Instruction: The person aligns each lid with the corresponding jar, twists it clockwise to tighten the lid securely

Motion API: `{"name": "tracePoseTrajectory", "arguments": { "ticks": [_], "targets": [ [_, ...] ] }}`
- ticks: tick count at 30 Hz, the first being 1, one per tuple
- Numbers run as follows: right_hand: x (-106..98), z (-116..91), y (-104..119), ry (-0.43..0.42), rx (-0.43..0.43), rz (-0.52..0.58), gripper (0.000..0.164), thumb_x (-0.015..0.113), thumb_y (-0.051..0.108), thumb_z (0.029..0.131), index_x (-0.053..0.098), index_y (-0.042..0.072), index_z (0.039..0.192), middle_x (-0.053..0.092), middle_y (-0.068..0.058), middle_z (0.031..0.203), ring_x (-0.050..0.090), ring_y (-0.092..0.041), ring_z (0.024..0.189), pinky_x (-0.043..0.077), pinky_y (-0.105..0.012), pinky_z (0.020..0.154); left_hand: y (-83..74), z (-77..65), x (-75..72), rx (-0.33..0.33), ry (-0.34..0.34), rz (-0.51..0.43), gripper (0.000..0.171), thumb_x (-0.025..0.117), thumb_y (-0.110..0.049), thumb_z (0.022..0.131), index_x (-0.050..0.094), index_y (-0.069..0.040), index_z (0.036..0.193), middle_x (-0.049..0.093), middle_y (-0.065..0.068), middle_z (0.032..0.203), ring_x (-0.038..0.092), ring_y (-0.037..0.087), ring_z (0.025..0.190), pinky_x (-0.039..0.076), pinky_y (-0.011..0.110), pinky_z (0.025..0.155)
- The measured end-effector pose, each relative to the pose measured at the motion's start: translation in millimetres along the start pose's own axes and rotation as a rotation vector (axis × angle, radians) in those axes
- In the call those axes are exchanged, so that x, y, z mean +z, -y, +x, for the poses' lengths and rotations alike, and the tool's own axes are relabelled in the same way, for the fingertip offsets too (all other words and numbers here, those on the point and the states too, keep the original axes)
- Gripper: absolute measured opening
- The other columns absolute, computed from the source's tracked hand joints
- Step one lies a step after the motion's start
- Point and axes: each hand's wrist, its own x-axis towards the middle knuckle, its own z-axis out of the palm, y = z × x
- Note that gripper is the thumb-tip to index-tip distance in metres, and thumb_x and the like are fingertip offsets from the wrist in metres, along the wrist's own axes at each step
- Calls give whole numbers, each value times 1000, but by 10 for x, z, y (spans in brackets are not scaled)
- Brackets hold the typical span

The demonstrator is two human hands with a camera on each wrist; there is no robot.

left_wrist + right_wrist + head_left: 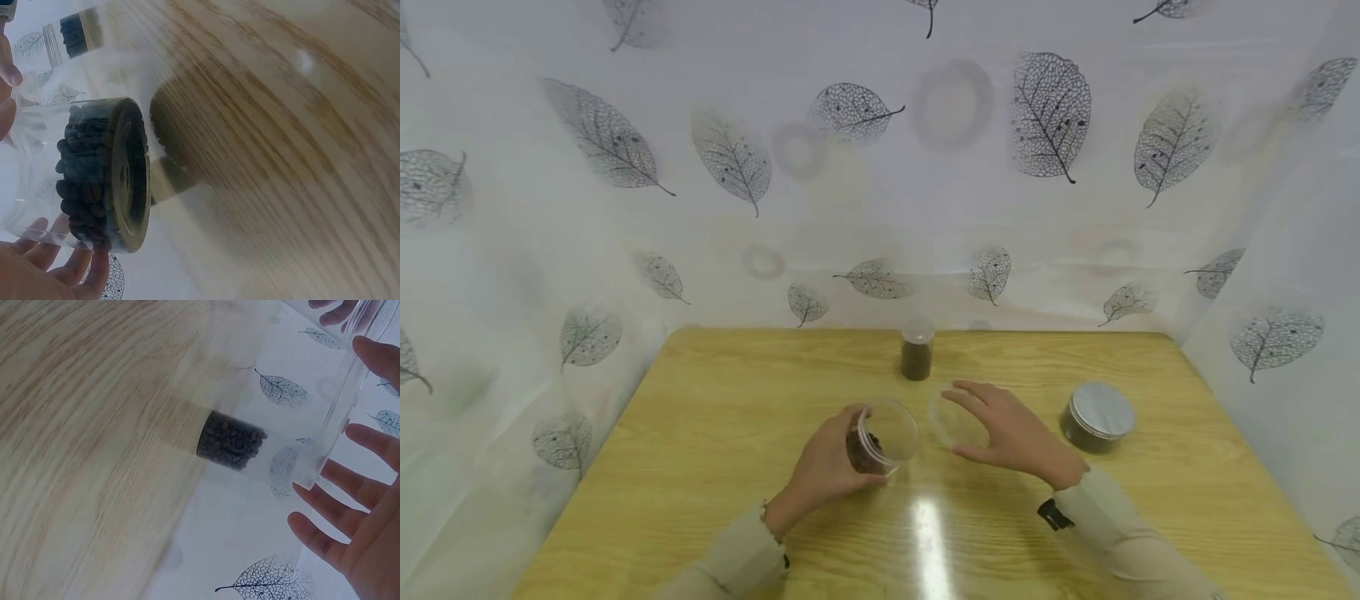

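Observation:
My left hand [827, 467] grips a clear plastic jar [40, 169] round its side, tilted with its open mouth toward my right hand. Coffee beans [87, 175] lie in the bottom part of the jar. My right hand [1011, 433] holds a clear round lid [340, 406] by its rim, thumb on one side and fingertips on the other. In the head view the lid is apart from the jar, just right of its mouth. Both are raised over the wooden table [737, 375].
A slim clear jar [917, 354] with dark beans stands at the back of the table. On the right sits a wider jar [1097, 417] with a silver lid. A white leaf-print sheet [880, 208] hangs behind the table and along both sides.

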Motion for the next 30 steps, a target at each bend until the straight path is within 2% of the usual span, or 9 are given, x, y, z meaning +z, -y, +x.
{"name": "tracePoseTrajectory", "arguments": {
  "ticks": [6, 14, 23, 30],
  "targets": [
    [-37, -16, 21, -5, -7, 17, 72, 74, 41, 77, 47, 11, 137, 51, -15, 136, 52, -31, 121, 44, -51, 98, -24, 15, 42, 27, 6, 7, 95, 92, -32, 50, 46, -12, 131, 60, 7, 124, 57, 27, 113, 47, 47, 96],
    [-62, 26, 54, -60, -97, 17, 77, 71, 47, 79, 42, 12, 140, 49, -13, 138, 50, -29, 123, 43, -49, 99, -67, 42, 70, 70, 34, 41, 94, 91, -32, 54, 45, -10, 133, 60, 9, 122, 59, 27, 110, 49, 46, 92],
    [-87, 131, 236, -93, -196, 69, 77, 71, 45, 79, 40, 12, 141, 48, -11, 139, 50, -28, 122, 45, -47, 96, -138, 55, 41, 68, 58, 77, 94, 91, -33, 55, 45, -11, 133, 60, 7, 120, 58, 25, 108, 50, 45, 89],
    [-58, 216, 341, -88, -259, 65, 76, 69, 45, 79, 41, 12, 140, 50, -11, 137, 51, -24, 122, 45, -44, 98, -175, 56, 16, 72, 72, 77, 92, 90, -33, 56, 45, -10, 133, 60, 7, 122, 58, 27, 109, 49, 47, 90]
  ]
}}
